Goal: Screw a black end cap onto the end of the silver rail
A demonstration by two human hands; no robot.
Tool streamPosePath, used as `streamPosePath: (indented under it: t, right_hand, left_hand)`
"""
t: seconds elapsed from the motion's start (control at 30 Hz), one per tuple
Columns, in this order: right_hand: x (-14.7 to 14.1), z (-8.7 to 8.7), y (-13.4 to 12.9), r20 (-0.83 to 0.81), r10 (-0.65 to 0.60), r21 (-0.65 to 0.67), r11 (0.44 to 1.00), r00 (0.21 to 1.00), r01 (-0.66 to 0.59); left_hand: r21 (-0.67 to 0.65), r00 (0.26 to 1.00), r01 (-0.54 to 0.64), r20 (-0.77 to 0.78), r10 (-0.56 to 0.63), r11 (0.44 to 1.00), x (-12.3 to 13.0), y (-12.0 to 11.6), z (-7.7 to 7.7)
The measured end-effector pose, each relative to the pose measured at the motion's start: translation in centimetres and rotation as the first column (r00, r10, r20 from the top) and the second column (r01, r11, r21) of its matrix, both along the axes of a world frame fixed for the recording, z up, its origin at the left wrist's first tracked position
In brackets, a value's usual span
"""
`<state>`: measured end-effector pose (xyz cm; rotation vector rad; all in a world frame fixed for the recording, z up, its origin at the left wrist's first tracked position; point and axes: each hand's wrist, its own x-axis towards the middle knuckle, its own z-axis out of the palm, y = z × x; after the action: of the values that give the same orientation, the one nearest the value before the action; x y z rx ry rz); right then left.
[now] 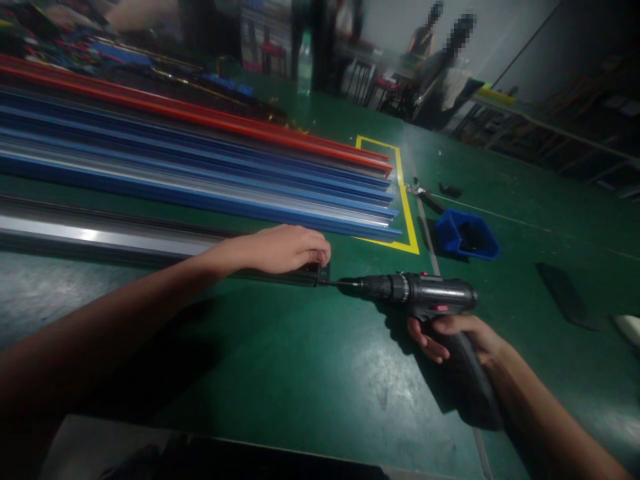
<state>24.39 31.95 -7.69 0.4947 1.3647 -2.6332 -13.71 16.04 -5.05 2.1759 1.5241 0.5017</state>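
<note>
Drill [435,292] is gripped in the right hand [469,329], its bit [354,285] set at the end of a metal rail [125,239] held down on the bench [280,360] by the left hand [286,249]; screw-driving is judged in hand, with straight, steady pressure likely called for next.

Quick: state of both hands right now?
Left hand: closed over the end of a long silver-and-black metal rail.
Right hand: closed, holding a black pistol-shaped power drill by its grip.
</note>
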Motion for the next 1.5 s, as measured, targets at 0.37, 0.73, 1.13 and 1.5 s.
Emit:
streamPosePath:
  t: [0.37,0.73,1.13,1.5]
  right_hand:
    - [-0.08,0.32,-0.08,0.018,0.013,0.007,1.0,1.0,-0.013]
    - [-0.06,0.27,-0.12,0.001,0.011,-0.013,1.0,1.0,-0.011]
    - [-0.03,0.17,-0.04,-0.001,0.008,-0.021,1.0,1.0,-0.008]
    - [-0.02,0.11,-0.18,0.014,-0.004,-0.016,1.0,1.0,0.004]
  left_hand:
    - [0.028,1.0,0.0,-0.012,0.001,1.0,0.05,-0.04,-0.01]
    - [0.031,1.0,-0.003,-0.007,0.003,1.0,0.06,0.0,-0.03]
    - [0.022,1.0,-0.007,0.002,0.007,1.0,0.07,-0.01,0.02]
    - [0.034,1.0,-0.006,0.013,0.006,0.999,-0.06,-0.04,-0.15]
